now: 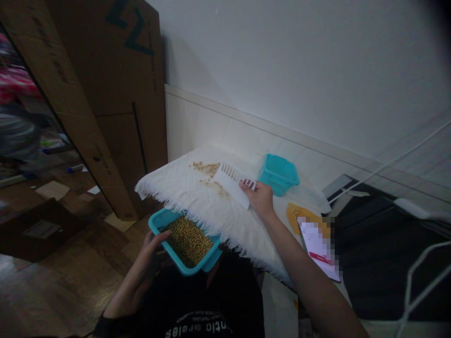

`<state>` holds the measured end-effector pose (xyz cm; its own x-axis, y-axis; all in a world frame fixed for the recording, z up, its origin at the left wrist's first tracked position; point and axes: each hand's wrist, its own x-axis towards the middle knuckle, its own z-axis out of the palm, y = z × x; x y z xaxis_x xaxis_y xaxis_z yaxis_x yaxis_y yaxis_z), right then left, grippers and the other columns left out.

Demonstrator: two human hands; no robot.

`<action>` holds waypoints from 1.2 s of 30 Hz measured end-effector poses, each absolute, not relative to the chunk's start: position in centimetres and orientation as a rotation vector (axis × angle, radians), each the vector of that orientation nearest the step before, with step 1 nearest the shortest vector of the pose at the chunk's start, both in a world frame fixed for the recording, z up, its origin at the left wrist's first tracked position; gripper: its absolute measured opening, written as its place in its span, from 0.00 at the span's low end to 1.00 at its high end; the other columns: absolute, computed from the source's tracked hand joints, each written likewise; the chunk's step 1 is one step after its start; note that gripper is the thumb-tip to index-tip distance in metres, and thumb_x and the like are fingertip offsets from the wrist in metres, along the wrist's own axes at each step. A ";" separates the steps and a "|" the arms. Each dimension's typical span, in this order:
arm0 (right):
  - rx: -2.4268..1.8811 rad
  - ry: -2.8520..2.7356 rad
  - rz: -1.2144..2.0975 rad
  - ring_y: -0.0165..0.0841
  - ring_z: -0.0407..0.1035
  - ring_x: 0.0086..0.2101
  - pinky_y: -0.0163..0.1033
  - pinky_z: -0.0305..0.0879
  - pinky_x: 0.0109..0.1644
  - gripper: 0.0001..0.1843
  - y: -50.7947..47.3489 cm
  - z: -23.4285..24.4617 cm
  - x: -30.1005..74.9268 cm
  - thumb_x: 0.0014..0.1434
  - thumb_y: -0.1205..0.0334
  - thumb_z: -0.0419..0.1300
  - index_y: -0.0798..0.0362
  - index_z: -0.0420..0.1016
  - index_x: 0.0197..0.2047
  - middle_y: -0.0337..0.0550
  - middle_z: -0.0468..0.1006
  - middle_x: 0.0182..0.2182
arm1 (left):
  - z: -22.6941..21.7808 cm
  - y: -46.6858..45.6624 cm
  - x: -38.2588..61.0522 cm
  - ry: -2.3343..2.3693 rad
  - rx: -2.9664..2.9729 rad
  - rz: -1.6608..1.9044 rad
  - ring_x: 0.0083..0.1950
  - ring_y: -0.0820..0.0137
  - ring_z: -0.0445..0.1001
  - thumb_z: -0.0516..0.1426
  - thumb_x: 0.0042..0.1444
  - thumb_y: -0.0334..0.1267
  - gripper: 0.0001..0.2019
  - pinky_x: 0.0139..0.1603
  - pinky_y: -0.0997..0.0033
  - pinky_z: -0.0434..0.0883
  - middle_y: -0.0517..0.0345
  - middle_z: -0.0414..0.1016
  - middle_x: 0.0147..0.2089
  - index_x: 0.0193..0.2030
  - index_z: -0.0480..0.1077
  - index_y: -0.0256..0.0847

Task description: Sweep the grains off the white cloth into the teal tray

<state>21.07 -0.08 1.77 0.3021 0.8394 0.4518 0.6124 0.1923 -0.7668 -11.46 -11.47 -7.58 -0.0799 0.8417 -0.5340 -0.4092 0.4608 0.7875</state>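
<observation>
My left hand (pixel 155 246) grips the rim of a teal plastic container (pixel 188 271), its thumb over the edge. Inside lie many round yellowish beans (pixel 188 237). The container is held just under the fringed edge of a white tablecloth (pixel 183 185). Between the fingers of my right hand (pixel 260 195) is a white slotted plastic piece (pixel 232 183), low over the cloth. Beside its far left end, loose beans and brownish crumbs (pixel 206 169) are scattered on the cloth. A second teal container (pixel 278 173) stands behind my right hand; its contents are hidden.
A tall cardboard box (pixel 123 94) rises at the left of the table. To the right lie an orange item (pixel 294 213), a phone-like device (pixel 319 249) with a blurred screen, and a black surface (pixel 380 253) crossed by white cables. A white wall (pixel 299 61) backs the table.
</observation>
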 end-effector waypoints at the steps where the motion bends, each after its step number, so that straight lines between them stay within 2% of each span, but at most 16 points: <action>1: -1.506 -1.399 0.276 0.36 0.71 0.25 0.37 0.58 0.28 0.24 -0.2 1.8 21.1 0.55 0.39 0.71 0.55 0.89 0.30 0.42 0.83 0.22 | -7.5 -11.4 -11.4 1.266 0.441 1.093 0.40 0.55 0.88 0.76 0.53 0.49 0.37 0.37 0.57 0.84 0.49 0.84 0.50 0.67 0.69 0.52; 10: -1.415 -1.400 0.406 0.39 0.74 0.27 0.38 0.62 0.28 0.28 -1.6 1.8 20.7 0.52 0.35 0.72 0.55 0.90 0.31 0.47 0.86 0.26 | -7.0 -11.5 -11.4 1.270 0.442 1.076 0.38 0.56 0.87 0.75 0.56 0.49 0.33 0.39 0.57 0.85 0.52 0.84 0.46 0.65 0.68 0.52; 17: -1.448 -1.426 0.323 0.38 0.73 0.26 0.39 0.62 0.30 0.27 -3.4 2.0 21.7 0.55 0.36 0.70 0.55 0.91 0.34 0.45 0.85 0.25 | -7.7 -11.4 -11.8 1.250 0.459 1.065 0.40 0.53 0.88 0.76 0.51 0.53 0.41 0.41 0.55 0.85 0.52 0.83 0.45 0.69 0.66 0.52; 24: -1.438 -1.392 0.380 0.38 0.75 0.28 0.39 0.65 0.30 0.27 -5.2 1.4 21.7 0.55 0.36 0.72 0.54 0.92 0.35 0.46 0.88 0.28 | -8.4 -11.2 -12.0 1.249 0.452 1.065 0.41 0.53 0.88 0.77 0.50 0.54 0.41 0.43 0.51 0.86 0.49 0.82 0.49 0.67 0.67 0.51; 31: -1.422 -1.413 0.465 0.37 0.72 0.26 0.38 0.64 0.29 0.28 -5.7 1.4 21.1 0.54 0.34 0.73 0.55 0.91 0.33 0.44 0.85 0.25 | -8.9 -11.3 -12.1 1.224 0.500 1.033 0.41 0.56 0.86 0.76 0.53 0.57 0.41 0.44 0.53 0.86 0.53 0.81 0.47 0.69 0.67 0.52; 36: -1.409 -1.402 0.440 0.36 0.72 0.26 0.37 0.64 0.28 0.26 -6.3 1.8 21.1 0.54 0.36 0.73 0.54 0.92 0.34 0.43 0.84 0.24 | -8.9 -11.3 -12.0 1.249 0.498 1.051 0.40 0.57 0.85 0.75 0.55 0.56 0.39 0.41 0.54 0.86 0.50 0.81 0.50 0.68 0.66 0.51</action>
<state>21.09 -6.29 1.82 0.2453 0.8834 0.3993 0.4974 0.2388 -0.8340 -11.97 -11.25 -8.92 -0.0388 0.8524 -0.5215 -0.3674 0.4732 0.8007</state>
